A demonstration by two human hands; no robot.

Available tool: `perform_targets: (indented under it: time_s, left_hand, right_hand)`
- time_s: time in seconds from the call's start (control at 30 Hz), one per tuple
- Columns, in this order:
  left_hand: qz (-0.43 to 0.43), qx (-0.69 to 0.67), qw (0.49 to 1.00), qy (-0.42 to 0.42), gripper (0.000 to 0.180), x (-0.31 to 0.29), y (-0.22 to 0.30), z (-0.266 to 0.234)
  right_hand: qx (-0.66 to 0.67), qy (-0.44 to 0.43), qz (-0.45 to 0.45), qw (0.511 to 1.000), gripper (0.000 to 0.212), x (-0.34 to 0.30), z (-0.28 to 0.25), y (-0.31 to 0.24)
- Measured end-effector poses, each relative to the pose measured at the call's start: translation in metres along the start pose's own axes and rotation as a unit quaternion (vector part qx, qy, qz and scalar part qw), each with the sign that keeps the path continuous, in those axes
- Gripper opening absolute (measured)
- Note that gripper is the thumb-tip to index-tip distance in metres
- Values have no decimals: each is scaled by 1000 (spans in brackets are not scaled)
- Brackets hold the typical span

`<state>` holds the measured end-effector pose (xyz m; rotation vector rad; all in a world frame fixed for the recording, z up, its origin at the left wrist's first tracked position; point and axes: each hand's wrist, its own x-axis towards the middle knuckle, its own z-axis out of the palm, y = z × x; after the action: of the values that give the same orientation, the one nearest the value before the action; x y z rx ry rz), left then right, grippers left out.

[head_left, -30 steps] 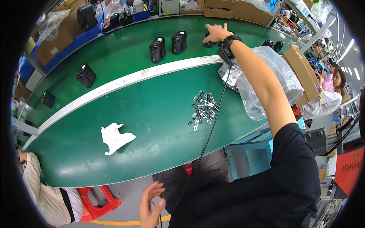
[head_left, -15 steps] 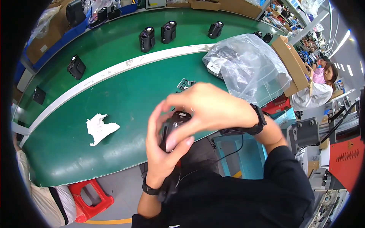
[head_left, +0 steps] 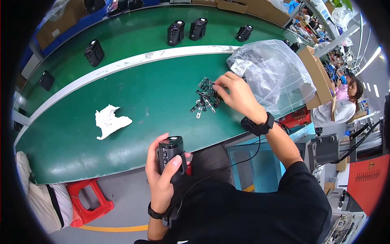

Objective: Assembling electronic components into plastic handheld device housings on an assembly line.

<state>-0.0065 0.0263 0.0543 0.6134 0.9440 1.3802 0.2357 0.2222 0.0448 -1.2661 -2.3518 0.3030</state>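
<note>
My left hand is wrapped round a black box-shaped handheld device, held upright just off the table's near edge. Its side shows a row of small buttons, and its top is glossy with a pale label. Over the table, my right hand reaches into a loose pile of small looped clip-like parts, black and metallic. The thumb and fingers are pinched together at the pile's upper right side; what lies between the fingertips is too small to make out.
A crumpled white cloth lies left on the green table. Beyond a white strip stand several similar black devices. A clear plastic bag and a cardboard box are at right. Below left is a red stool.
My right hand has left the device and moved up and away to the pile of small parts. The left hand keeps the device, now lower and in plain sight. The view has shifted somewhat.
</note>
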Motion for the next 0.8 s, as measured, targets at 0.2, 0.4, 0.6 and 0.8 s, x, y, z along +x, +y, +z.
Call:
perform_targets:
  time_s: [0.2,0.4,0.6,0.8]
  left_hand:
    - [-23,-31,999,-31,56,8,-4,11]
    - [20,-76,994,-82,67,12,2,21]
    - [26,-76,989,-128,73,11,1,23]
    - [46,48,993,-99,64,0,2,24]
  right_hand:
    - [-50,66,-70,994,14,-1,-7,-14]
    - [228,-14,8,973,16,-22,-10,-78]
    - [368,-23,47,928,14,-40,1,-110]
    - [212,-37,-65,974,10,-45,-8,-104]
